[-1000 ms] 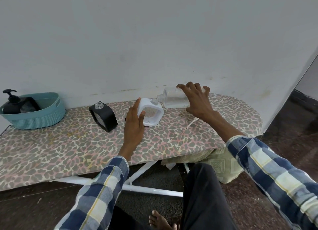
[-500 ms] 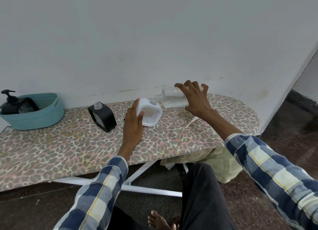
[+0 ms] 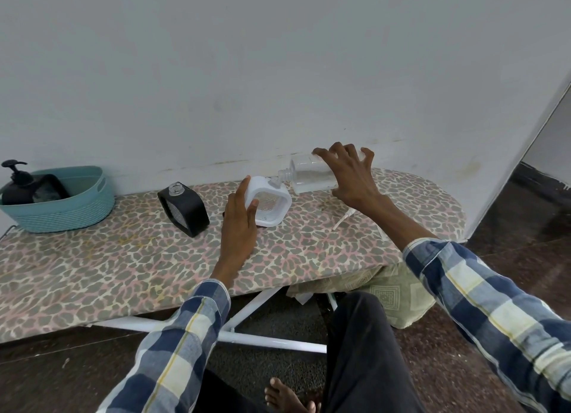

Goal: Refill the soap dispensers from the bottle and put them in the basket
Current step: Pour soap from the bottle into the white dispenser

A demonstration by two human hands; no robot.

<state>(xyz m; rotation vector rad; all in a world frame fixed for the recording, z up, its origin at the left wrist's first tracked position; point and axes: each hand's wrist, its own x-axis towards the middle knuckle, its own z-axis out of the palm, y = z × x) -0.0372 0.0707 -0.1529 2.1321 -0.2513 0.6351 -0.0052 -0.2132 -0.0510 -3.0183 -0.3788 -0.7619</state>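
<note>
A white soap dispenser (image 3: 272,204) stands on the leopard-print ironing board (image 3: 123,264), and my left hand (image 3: 239,224) grips its left side. My right hand (image 3: 349,177) holds a clear bottle (image 3: 312,174) tipped sideways, its neck at the white dispenser's top opening. A black dispenser (image 3: 185,208) with an open clear neck stands to the left, apart from both hands. At the far left a teal basket (image 3: 71,208) holds a black pump dispenser (image 3: 15,180).
A white pump part (image 3: 343,219) lies on the board under my right forearm. The wall runs close behind the board. Below are the board's white legs (image 3: 247,320), a patterned cushion (image 3: 392,292), my knee and bare foot.
Both hands, the bottle and the white dispenser hold nearly the same pose; the bottle stays tipped at the dispenser's opening. Only the view has shifted slightly.
</note>
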